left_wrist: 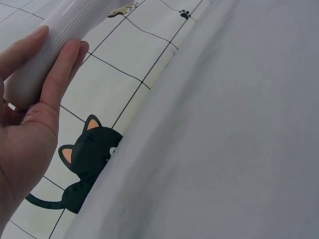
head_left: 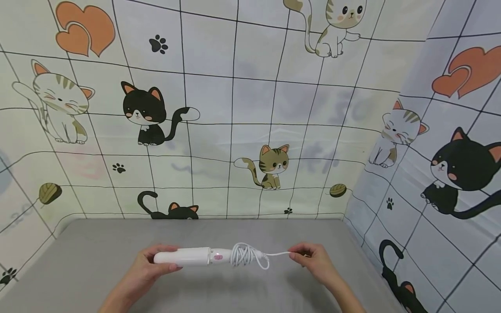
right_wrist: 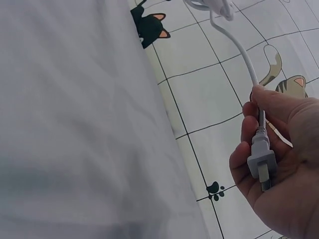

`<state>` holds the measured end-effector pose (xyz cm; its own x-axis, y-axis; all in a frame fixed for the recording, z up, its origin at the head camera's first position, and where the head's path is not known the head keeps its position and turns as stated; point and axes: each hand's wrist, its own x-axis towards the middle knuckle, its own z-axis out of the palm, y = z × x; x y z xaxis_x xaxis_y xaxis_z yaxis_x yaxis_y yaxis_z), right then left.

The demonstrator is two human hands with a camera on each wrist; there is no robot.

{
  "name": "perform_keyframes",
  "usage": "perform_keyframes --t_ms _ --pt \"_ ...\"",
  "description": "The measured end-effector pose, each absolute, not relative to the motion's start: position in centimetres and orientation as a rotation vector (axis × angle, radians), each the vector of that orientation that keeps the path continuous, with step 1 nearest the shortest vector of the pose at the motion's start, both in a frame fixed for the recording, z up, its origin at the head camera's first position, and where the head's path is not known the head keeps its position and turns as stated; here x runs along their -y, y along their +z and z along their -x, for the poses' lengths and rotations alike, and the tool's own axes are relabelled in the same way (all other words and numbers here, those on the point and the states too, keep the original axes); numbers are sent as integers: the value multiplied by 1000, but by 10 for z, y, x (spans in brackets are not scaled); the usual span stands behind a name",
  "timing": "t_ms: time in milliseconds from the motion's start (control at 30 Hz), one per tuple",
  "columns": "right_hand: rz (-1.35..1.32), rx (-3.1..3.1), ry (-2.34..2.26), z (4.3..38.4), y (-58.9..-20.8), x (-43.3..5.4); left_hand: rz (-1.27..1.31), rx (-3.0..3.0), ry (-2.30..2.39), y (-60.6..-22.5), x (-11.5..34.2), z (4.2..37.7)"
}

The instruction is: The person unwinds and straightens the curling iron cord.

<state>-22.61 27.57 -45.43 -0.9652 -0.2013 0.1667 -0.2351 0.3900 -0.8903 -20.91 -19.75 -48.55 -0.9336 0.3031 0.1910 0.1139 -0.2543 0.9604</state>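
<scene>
A white wand-shaped electric appliance [head_left: 195, 256] is held level above the grey table, a small pink control on its body. My left hand [head_left: 146, 269] grips its smooth rounded end between thumb and fingers; ridges show along that part [left_wrist: 60, 37] in the left wrist view. Around the other end, the white cord [head_left: 243, 254] is wound in several loops. My right hand [head_left: 315, 261] pinches the cord's free stretch, pulled out to the right. The right wrist view shows a two-pin plug [right_wrist: 261, 155] at the cord's end, lying inside the curled right fingers.
Grey cloth covers the tabletop [head_left: 235, 291] beneath both hands. Behind and at the right stand fabric walls [head_left: 211, 100] with a grid, cartoon cats, hearts and paw prints.
</scene>
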Motion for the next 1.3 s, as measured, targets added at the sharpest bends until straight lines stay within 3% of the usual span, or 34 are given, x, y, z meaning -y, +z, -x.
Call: perform_keyframes --t_ms 333,700,1067,1300 --pt "-687 2718 1736 229 -455 -277 -537 -1821 2328 -481 197 210" --pt "-706 2809 1777 230 -459 -272 -492 -1832 2326 -479 195 209" --pt "-1044 2664 1850 229 -469 -258 -439 -1828 2311 -477 192 208" --pt "-1029 2602 1983 232 -467 -250 -446 -1827 2312 -479 193 208"
